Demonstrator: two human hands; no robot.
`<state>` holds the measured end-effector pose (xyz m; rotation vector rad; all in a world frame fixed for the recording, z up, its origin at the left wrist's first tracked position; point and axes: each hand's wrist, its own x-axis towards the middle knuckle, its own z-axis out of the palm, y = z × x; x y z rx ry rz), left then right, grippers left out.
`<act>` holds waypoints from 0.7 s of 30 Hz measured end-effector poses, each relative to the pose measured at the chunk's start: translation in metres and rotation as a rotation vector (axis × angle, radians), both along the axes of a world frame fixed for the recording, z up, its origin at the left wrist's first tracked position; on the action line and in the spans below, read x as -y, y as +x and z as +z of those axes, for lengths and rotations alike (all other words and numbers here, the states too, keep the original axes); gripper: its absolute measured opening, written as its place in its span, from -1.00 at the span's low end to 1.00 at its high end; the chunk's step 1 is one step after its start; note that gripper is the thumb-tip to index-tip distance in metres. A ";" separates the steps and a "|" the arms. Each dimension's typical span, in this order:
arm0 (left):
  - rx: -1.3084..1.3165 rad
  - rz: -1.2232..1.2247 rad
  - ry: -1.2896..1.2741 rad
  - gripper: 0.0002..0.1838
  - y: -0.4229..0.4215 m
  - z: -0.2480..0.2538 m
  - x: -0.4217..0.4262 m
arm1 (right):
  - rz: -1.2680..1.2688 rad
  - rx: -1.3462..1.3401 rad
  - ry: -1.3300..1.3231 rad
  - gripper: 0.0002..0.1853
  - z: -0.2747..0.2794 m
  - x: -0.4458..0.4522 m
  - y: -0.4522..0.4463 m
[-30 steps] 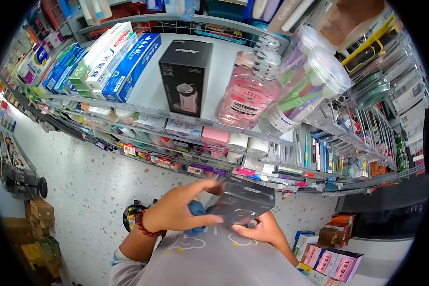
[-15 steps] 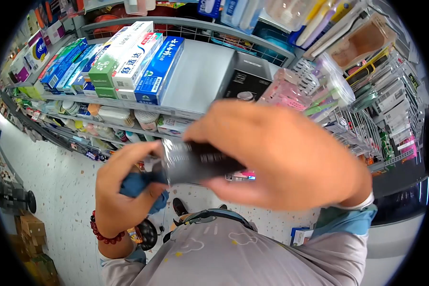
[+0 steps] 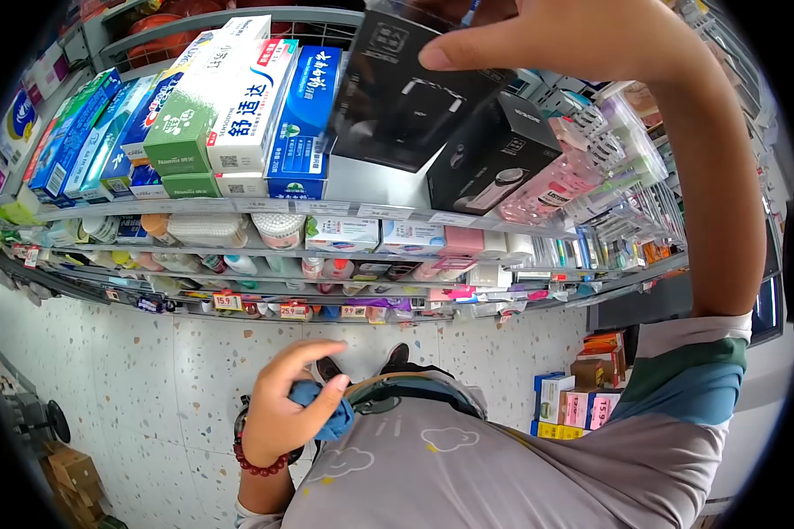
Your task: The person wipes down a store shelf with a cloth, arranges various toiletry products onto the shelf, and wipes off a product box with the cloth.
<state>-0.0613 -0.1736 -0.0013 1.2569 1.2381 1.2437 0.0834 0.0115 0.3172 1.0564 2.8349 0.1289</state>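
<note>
My right hand (image 3: 512,40) grips the upper part of a black box (image 3: 406,97), thumb across its front face. The box is slightly tilted over the top shelf (image 3: 379,187), between a blue toothpaste box (image 3: 304,123) and a second black box (image 3: 494,154). Whether its base touches the shelf I cannot tell. Low in front of my body, my left hand (image 3: 287,401) has its fingers curled around a crumpled blue cloth (image 3: 326,410). A red bead bracelet (image 3: 260,463) circles that wrist.
White and green toothpaste boxes (image 3: 238,115) stand at the left. Pink bottles (image 3: 538,189) are right of the second black box. Lower shelves carry cotton swab tubs (image 3: 278,229) and other goods. Stacked boxes (image 3: 573,401) sit on the floor at right, cartons (image 3: 75,472) at left.
My right hand has carried the black box up and forward to the top shelf. The left hand has let go of the box and dropped lower, still with the blue cloth.
</note>
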 end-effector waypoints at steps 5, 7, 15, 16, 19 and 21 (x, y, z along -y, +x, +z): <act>-0.002 -0.107 -0.006 -0.66 0.005 -0.010 0.002 | -0.036 0.031 0.016 -0.39 -0.006 -0.007 0.000; -0.013 -0.127 -0.028 -0.65 0.003 -0.010 0.002 | -0.050 0.011 -0.031 -0.42 -0.006 -0.009 0.001; -0.053 -0.164 -0.028 -0.65 0.004 -0.008 -0.004 | -0.220 -0.064 -0.410 -0.43 0.014 -0.025 0.003; -0.053 -0.167 -0.029 -0.65 0.005 -0.009 -0.005 | -0.149 -0.017 -0.325 -0.43 0.011 -0.021 0.005; -0.053 -0.177 -0.001 -0.65 0.008 -0.010 -0.005 | -0.051 0.061 -0.134 -0.41 -0.007 -0.008 0.006; -0.036 -0.203 -0.038 -0.65 0.009 -0.009 -0.005 | -0.020 0.093 -0.028 -0.41 -0.011 -0.008 0.008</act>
